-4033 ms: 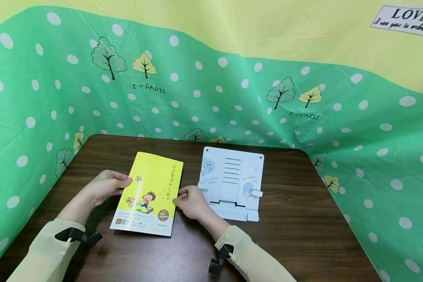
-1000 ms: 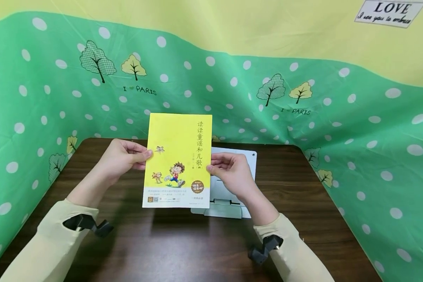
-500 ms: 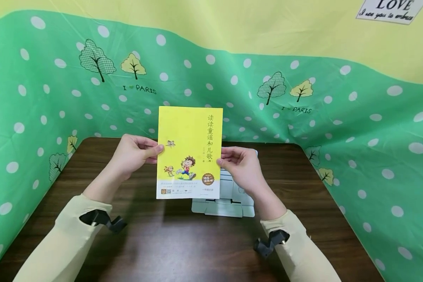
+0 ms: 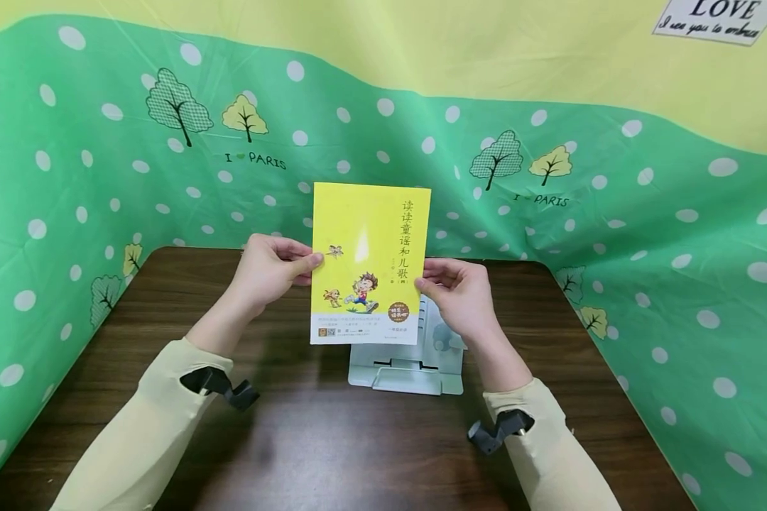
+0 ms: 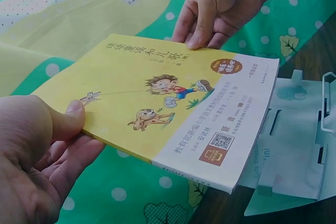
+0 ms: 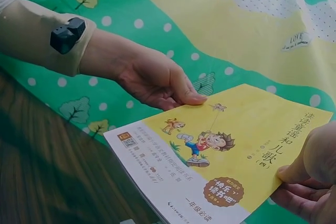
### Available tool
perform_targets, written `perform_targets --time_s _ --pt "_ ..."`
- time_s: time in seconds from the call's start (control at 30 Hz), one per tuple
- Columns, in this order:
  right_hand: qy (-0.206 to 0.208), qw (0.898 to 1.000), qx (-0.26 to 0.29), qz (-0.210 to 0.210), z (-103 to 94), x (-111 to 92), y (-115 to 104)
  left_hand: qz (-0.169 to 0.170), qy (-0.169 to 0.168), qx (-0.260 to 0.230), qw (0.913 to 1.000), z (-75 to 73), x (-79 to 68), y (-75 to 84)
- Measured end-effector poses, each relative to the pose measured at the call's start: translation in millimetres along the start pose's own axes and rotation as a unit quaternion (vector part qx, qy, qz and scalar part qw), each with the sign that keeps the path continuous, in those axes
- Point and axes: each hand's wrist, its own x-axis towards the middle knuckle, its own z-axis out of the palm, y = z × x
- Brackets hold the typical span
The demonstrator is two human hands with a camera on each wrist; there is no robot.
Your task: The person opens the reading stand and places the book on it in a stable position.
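Note:
A yellow children's book (image 4: 364,234) with a cartoon boy and a white lower band is held upright above the table, its front cover toward the head camera. My left hand (image 4: 270,275) pinches its left edge, thumb on the cover and fingers behind. On the opposite edge my right hand (image 4: 463,298) grips the same way, as the right wrist view also shows. Behind and below the book stands a pale book stand (image 4: 406,381) with a ledge at its bottom; the book hides its upper part. In the left wrist view the stand (image 5: 289,150) is beyond the book's lower edge.
The dark wooden table (image 4: 281,454) spreads around the stand and toward the front. A green and yellow cloth (image 4: 371,135) with white dots and trees hangs close behind the table and along both sides. Black mounts sit on both sleeves.
Four seconds ago the book was low over the table, left of the stand. Both hands have raised it and carried it right; over the last second it keeps moving right and slightly up.

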Motion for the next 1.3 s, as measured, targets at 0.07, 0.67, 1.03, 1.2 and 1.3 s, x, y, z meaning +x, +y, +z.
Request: perform_targets --time_s 0.07,0.67,1.03,1.2,1.3 --pt "0.005 1.0 -0.005 0.004 -2.4 0.7 1.2 0.003 0.003 0.004 1.0 3.3 1.7 -0.3" --pt "0.043 0.999 -0.026 0.019 -23.9 11.1 20.4 0.006 0.005 0.024 0.9997 38.3 19.1 -5.6" --pt "0.061 0.997 -0.032 0.025 -33.2 13.0 31.3 0.012 0.013 0.026 0.9995 57.1 28.6 -9.1" --pt "0.067 0.996 -0.036 0.038 -37.8 15.8 38.5 0.015 0.01 0.033 0.9993 66.3 32.8 -11.9" --pt "0.07 0.995 -0.041 0.049 -40.2 17.3 43.2 0.017 0.005 0.037 0.9991 71.1 35.0 -13.5"
